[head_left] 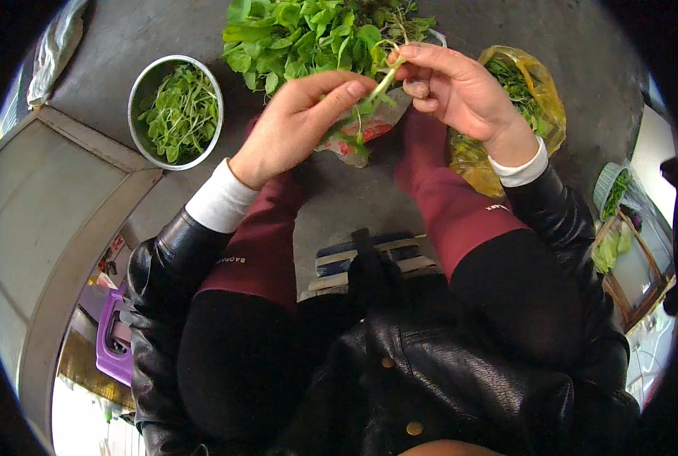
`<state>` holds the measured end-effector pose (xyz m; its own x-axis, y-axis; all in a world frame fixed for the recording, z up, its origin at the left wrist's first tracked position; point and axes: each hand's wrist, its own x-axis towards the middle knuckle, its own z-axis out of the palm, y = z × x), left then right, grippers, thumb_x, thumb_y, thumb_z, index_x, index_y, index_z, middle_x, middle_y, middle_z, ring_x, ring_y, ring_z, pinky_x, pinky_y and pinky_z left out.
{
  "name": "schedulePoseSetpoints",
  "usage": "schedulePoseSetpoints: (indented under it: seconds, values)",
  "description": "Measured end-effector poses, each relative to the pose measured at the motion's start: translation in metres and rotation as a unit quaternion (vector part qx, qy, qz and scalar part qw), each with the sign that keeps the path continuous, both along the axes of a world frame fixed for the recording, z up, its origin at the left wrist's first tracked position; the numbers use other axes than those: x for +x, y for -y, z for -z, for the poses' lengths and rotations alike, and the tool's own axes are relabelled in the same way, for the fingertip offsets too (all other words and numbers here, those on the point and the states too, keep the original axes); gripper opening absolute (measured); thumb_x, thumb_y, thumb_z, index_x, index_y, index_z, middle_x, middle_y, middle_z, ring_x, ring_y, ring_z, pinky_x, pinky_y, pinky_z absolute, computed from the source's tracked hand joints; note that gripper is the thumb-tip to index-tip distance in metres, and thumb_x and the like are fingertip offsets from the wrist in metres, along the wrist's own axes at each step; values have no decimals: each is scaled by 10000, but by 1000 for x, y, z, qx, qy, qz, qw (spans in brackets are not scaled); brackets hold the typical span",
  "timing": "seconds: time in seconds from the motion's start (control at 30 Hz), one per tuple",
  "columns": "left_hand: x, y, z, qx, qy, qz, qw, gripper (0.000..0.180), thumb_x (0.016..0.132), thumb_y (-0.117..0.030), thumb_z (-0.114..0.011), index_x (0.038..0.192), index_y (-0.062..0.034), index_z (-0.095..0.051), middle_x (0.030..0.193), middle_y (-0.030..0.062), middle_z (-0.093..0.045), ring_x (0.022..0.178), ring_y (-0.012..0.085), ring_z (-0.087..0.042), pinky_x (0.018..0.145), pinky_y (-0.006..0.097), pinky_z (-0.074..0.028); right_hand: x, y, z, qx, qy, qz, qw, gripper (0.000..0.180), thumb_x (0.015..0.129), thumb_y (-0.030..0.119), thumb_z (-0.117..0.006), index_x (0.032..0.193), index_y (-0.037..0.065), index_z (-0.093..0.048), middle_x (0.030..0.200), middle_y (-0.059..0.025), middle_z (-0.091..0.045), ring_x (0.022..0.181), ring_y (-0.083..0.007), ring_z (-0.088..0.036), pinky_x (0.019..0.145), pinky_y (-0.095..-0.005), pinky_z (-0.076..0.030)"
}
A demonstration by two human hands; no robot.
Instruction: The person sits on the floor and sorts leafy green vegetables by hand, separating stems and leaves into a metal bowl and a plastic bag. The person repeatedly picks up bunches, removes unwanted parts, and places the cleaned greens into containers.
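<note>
Between my two hands is a sprig of leafy greens with a pale stem and a thin root end. My left hand has its thumb and fingers closed round the leafy lower part, and some leaves hang below it. At the upper end of the stem, my right hand pinches with thumb and forefinger, the other fingers curled. Just beyond my hands lies a large heap of green leaves, with darker roots at its right. Under the sprig is a clear plastic bag with red print.
To the left stands a metal bowl holding picked greens. A yellow plastic bag with more greens lies at the right. Farther right is a small basket with vegetables. A framed panel and a purple plastic object are at the left.
</note>
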<state>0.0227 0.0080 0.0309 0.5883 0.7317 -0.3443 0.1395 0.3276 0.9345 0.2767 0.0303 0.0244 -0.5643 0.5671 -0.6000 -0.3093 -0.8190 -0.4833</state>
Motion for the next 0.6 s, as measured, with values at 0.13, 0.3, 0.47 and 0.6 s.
schedulePoseSetpoints:
  seconds: [0.13, 0.3, 0.47, 0.6]
  values:
    - [3, 9, 6, -133, 104, -22, 985, 373, 1097, -287, -404, 1072, 0, -641, 1004, 54, -657, 948, 130, -580, 924, 266, -437, -16, 4, 2, 82, 52, -16, 995, 189, 985, 260, -651, 1067, 102, -714, 928, 23, -713, 715, -33, -562, 582, -186, -411]
    - [-3, 13, 26, -200, 144, -150, 958, 297, 1051, -252, -454, 841, -60, -538, 807, 28, -547, 775, 151, -541, 766, 292, -461, -36, 28, -3, 334, 224, 23, 915, 183, 969, 159, -680, 1080, 17, -712, 930, 1, -717, 773, -38, -601, 681, -195, -487]
    - [-52, -2, 35, -152, 19, -244, 958, 253, 1004, -217, -474, 812, -60, -526, 797, 39, -544, 770, 167, -571, 728, 300, -478, 3, 10, -12, 460, 258, 104, 843, 153, 1012, 88, -587, 1119, 10, -663, 1017, -38, -700, 815, -80, -606, 742, -235, -511]
    - [-127, -9, 39, 37, -182, -278, 943, 232, 1022, -196, -478, 902, -38, -598, 834, 27, -591, 800, 133, -595, 763, 281, -498, 91, 20, -6, 403, 415, 202, 790, 165, 1003, 149, -619, 1061, 7, -681, 936, -21, -698, 809, -69, -626, 728, -225, -515]
